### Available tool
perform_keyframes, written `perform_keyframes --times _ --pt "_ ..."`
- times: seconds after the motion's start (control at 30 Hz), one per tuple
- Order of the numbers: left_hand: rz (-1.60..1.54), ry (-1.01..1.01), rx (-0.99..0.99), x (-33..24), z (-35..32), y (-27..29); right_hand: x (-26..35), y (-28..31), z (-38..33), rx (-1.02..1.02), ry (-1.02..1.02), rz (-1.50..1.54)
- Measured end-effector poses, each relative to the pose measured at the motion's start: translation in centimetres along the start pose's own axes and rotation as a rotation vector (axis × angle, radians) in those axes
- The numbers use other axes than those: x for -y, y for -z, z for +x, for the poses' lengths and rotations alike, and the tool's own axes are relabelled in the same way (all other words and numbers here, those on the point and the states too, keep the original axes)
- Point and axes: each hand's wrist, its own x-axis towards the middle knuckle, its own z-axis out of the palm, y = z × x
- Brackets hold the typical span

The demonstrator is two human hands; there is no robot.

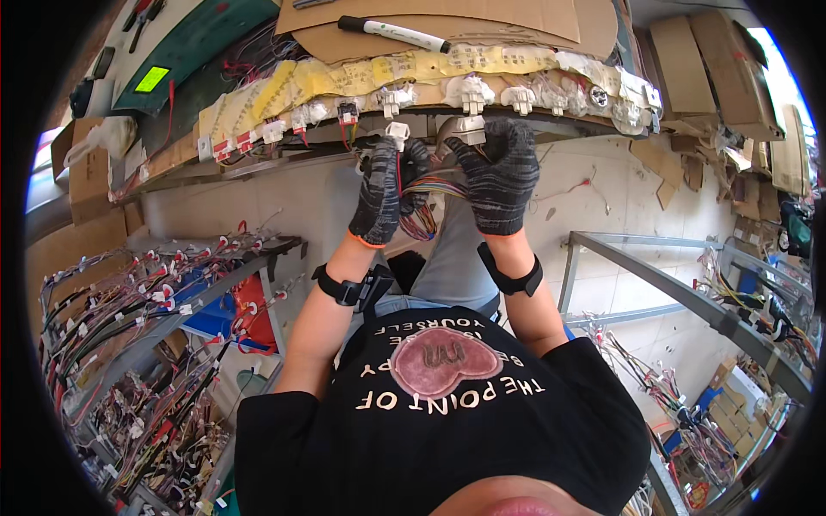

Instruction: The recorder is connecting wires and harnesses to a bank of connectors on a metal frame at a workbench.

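Observation:
Both my hands wear dark grey knit gloves with orange cuffs, raised at the near edge of the bench. My left hand [377,193] is closed on a small white plug connector [397,134] with a red wire running down from it. My right hand [501,176] grips a wider white plug connector [469,130], just below a white socket [470,94] on the bench edge; whether the two touch I cannot tell. A bundle of coloured wires [434,187] hangs in a loop between my hands. Another white socket [392,101] sits above my left hand.
Yellowed labelled tape [361,79] and several more connectors line the bench edge. A marker pen [393,33] lies on cardboard [482,30]. At left stands a green tester with a lit screen [152,79]. Racks of wire harnesses [163,292] flank me; a metal frame [654,288] stands right.

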Motion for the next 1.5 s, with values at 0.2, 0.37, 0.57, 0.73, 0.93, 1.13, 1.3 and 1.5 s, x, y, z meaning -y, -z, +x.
perform_keyframes --times 0.2,0.37,0.57,0.73,0.93,1.13,1.3,1.5 --pt "-0.009 -0.066 -0.112 0.0 -0.3 -1.5 -0.8 0.3 -0.2 -0.047 0.126 -0.090" --pt "0.036 -0.114 -0.217 -0.4 -0.4 -2.6 1.3 0.6 -0.1 -0.030 0.034 -0.055" --pt "-0.024 -0.005 -0.343 -0.7 -0.9 -2.7 -0.4 0.5 -0.5 -0.104 0.086 -0.005" --pt "0.083 -0.056 -0.311 -1.3 -1.3 -3.4 -1.1 -0.6 0.2 -0.154 0.173 0.055" --pt "0.014 -0.364 -0.365 0.9 0.7 -2.2 0.5 -0.5 1.2 -0.078 0.204 -0.133" --pt "0.056 -0.084 -0.325 -1.5 -1.0 -3.6 1.5 3.2 -5.2 0.468 0.016 0.005" --pt "0.149 -0.024 -0.192 -2.2 -1.0 -3.6 -5.5 0.6 -6.1 0.684 -0.035 0.153" --pt "-0.079 -0.025 -0.195 -2.4 -0.1 -3.3 -7.1 4.9 -2.4 -0.274 -0.902 2.362"
